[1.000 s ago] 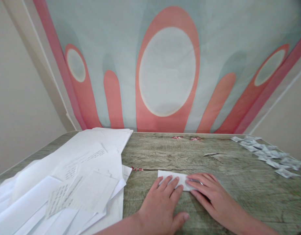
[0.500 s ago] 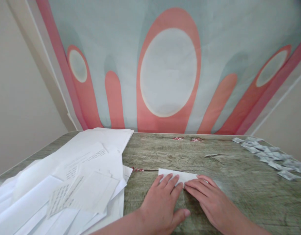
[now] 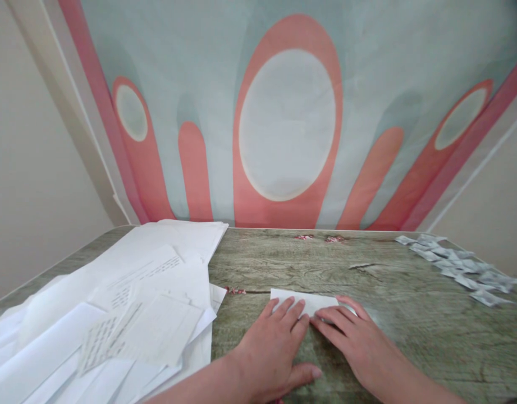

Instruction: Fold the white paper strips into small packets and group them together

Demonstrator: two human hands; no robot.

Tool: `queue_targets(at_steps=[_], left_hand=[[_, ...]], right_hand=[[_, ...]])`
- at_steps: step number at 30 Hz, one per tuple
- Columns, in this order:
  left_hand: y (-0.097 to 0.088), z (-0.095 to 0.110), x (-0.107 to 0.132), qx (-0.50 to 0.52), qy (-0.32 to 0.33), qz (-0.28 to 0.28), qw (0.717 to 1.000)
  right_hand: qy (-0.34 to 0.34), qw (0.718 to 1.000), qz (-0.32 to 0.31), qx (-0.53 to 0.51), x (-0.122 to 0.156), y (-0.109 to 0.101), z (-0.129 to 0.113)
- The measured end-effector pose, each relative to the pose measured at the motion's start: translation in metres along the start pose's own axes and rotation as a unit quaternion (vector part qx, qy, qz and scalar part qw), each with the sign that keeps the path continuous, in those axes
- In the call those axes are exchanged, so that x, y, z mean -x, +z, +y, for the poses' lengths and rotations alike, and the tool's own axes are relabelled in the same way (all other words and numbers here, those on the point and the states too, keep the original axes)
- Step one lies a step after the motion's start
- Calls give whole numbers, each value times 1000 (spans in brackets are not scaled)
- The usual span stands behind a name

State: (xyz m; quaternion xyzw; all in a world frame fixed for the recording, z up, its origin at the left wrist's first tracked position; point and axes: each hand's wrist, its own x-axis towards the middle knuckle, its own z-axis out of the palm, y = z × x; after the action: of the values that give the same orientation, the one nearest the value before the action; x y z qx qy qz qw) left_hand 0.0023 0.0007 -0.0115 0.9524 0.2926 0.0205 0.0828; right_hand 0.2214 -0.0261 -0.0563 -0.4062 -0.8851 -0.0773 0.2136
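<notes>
A small white sheet of paper (image 3: 305,301) lies on the wood-patterned table, its near part covered by my fingers. My left hand (image 3: 275,342) rests flat on its left side, fingers spread and thumb stretched out to the right. At the right end of the paper sits my right hand (image 3: 351,331), fingers bent and close together, their tips pressing at the paper's edge. Whether the right fingers pinch the paper or only press on it is hard to see.
On the left lies a heap of white papers (image 3: 157,331), some printed with text. Several small folded paper pieces (image 3: 464,264) lie in a group at the far right of the table (image 3: 258,261). Behind the table hangs a green and red patterned sheet (image 3: 216,73).
My right fingers have shifted slightly to the left along the paper and bent a little more. The left hand stays flat on the paper. The whole view has moved slightly.
</notes>
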Motion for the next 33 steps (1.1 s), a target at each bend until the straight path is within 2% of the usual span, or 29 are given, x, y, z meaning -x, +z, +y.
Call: queue_targets(at_steps=[9, 16, 22, 29, 33], left_hand=[[5, 0, -3, -26, 3, 8, 1000], [5, -1, -4, -29, 5, 10, 1000], [7, -3, -4, -34, 8, 13, 999], [7, -3, -4, -43, 11, 14, 999], [7, -2, -4, -45, 12, 17, 999]], right_hand=[[-5, 1000, -3, 15, 1, -3, 2], [-12, 995, -7, 100, 10, -7, 7], [20, 988, -39, 149, 16, -13, 5], [41, 988, -62, 137, 17, -19, 4], [55, 991, -72, 94, 17, -27, 13]])
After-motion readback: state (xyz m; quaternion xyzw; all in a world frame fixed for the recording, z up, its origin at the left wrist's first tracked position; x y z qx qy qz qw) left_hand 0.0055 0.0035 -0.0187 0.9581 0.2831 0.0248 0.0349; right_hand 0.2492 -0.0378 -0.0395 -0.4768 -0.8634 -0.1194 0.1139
